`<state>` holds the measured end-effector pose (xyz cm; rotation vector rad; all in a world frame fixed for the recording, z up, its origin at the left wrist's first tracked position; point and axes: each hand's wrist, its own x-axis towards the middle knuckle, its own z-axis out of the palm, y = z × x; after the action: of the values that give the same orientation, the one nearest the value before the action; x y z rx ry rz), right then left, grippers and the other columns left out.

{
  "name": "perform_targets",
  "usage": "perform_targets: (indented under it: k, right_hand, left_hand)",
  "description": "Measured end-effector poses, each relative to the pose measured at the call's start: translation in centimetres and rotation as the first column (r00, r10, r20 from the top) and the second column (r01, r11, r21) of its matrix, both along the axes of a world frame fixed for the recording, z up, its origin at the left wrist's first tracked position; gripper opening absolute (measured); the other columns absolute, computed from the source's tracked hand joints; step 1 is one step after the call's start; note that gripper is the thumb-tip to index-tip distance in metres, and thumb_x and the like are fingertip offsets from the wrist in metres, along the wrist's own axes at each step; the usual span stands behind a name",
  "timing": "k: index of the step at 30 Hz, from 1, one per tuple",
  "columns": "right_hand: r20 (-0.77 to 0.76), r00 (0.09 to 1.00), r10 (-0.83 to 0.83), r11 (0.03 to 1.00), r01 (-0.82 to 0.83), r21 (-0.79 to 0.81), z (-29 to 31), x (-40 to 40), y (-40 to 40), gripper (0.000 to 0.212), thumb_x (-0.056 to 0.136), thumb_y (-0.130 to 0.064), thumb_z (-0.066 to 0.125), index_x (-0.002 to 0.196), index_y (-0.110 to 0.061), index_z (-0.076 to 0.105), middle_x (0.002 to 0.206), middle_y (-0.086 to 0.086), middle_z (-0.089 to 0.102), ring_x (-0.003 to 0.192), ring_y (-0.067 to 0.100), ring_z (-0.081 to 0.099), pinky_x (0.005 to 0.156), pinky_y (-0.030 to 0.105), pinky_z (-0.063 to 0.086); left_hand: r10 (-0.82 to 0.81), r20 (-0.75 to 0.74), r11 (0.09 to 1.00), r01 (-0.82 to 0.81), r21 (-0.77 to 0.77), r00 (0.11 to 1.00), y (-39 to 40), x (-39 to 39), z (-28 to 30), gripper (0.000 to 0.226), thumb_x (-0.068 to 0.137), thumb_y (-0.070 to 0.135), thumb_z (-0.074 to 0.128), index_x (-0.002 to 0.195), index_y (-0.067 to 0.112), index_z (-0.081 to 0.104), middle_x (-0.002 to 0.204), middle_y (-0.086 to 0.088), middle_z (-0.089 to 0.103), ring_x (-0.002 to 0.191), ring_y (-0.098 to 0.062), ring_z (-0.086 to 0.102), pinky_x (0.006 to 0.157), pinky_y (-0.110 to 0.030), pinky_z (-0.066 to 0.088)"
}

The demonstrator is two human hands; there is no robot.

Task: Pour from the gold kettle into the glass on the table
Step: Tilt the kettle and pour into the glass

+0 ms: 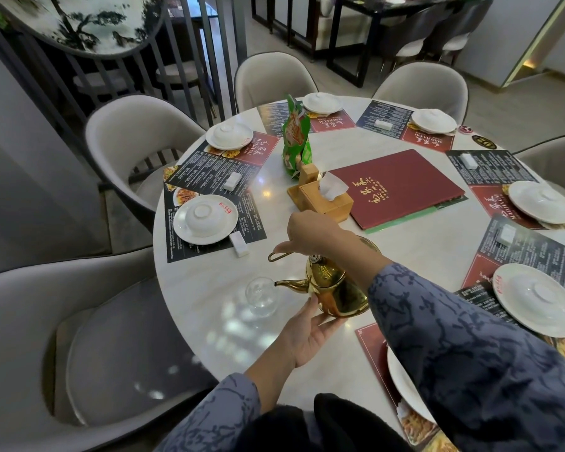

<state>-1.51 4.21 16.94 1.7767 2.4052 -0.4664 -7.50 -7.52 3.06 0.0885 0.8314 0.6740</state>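
Note:
The gold kettle [333, 288] hangs tilted above the white round table [405, 256], its curved spout reaching left over the rim of a clear glass [261, 296] that stands on the table. My right hand [310, 233] is closed on the kettle's handle from above. My left hand [304, 334] is spread under the kettle's base, fingertips touching its lower side. I cannot make out any stream or liquid level in the glass.
Place settings with white plates and upturned bowls [204, 219] on dark menu mats ring the table. A red menu folder [395, 187], a wooden tissue box [323, 197] and a green packet [296, 138] sit mid-table. Grey chairs [137, 141] surround it.

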Motion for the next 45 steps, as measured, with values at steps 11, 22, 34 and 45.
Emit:
perform_targets:
  k: [11,22,34,45]
  right_hand:
    - [0.01,1.0,0.012,1.0,-0.012,0.007,0.2,-0.3,0.2,0.056,0.083,-0.054,0.063,0.055,-0.013,0.038,0.056,0.002,0.042,0.05,0.015,0.04,0.055,0.031,0.04]
    - [0.029,1.0,0.013,1.0,-0.013,0.009,0.9,-0.5,0.1,0.057,0.083,-0.053,0.063,0.055,-0.013,0.036,0.058,0.002,0.041,0.051,0.016,0.039,0.057,0.034,0.041]
    - [0.034,0.999,0.011,1.0,-0.011,-0.005,1.7,-0.7,0.0,0.055,0.083,-0.052,0.064,0.055,-0.013,0.036,0.058,0.001,0.041,0.051,0.015,0.038,0.047,0.029,0.032]
    - [0.012,1.0,-0.002,1.0,0.002,-0.018,-0.2,0.4,0.6,0.057,0.082,-0.057,0.061,0.055,-0.011,0.042,0.055,0.002,0.043,0.05,0.017,0.041,0.048,0.03,0.032]
  left_hand:
    - [-0.006,0.028,1.0,0.006,0.003,1.0,0.1,0.0,0.1,0.056,0.093,0.035,0.05,0.143,0.016,0.035,0.148,-0.02,0.043,0.13,-0.04,0.05,0.109,-0.048,0.042]
    - [0.011,0.081,1.0,-0.011,-0.006,0.997,0.3,0.0,0.0,0.055,0.093,0.033,0.052,0.143,0.016,0.035,0.147,-0.022,0.043,0.129,-0.041,0.05,0.107,-0.048,0.044]
    - [0.02,0.132,1.0,-0.019,-0.009,0.991,0.3,0.0,0.5,0.053,0.095,0.03,0.048,0.143,0.01,0.034,0.141,-0.024,0.048,0.128,-0.041,0.051,0.1,-0.047,0.049]
    - [0.01,0.054,1.0,-0.01,-0.008,0.999,0.5,-0.1,-0.7,0.055,0.093,0.028,0.053,0.143,0.018,0.034,0.147,-0.021,0.043,0.129,-0.04,0.051,0.099,-0.046,0.051]
